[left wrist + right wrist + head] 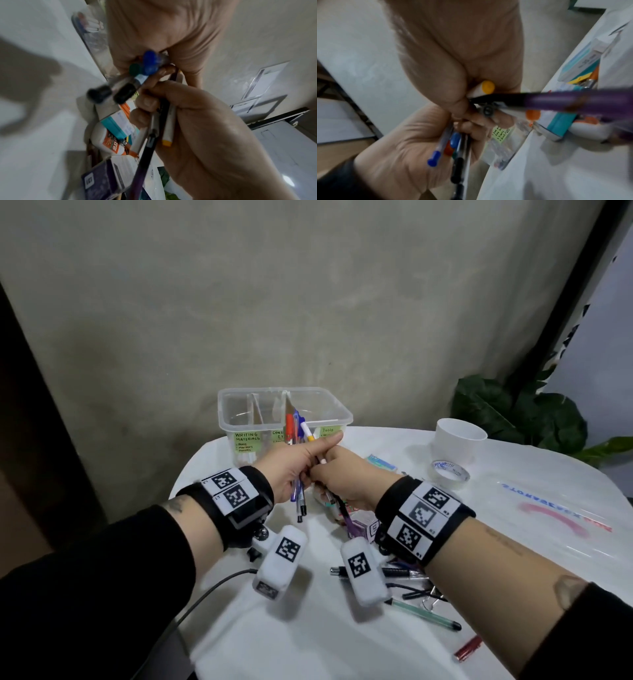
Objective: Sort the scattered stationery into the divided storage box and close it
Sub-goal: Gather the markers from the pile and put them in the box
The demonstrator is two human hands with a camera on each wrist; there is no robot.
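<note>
My left hand (291, 465) grips a bundle of pens (297, 491) with red, blue and black ends, also seen in the left wrist view as pens (147, 65). My right hand (346, 479) touches it from the right and grips a white marker with yellow ends (310, 437) and a black-and-purple pen (344, 513). The same marker (485, 87) and purple pen (573, 102) show in the right wrist view. Behind the hands stands the clear divided box (236, 422), lid off, with green labels on its front.
On the white table (513, 542) lie a tape roll (450, 472), a white cup (459, 436), a teal eraser pack (382, 462), a purple box (359, 529), a glue bottle (106, 140), loose pens (407, 573), a green pen (424, 614) and a red item (469, 648). A plant (520, 412) stands at the back right.
</note>
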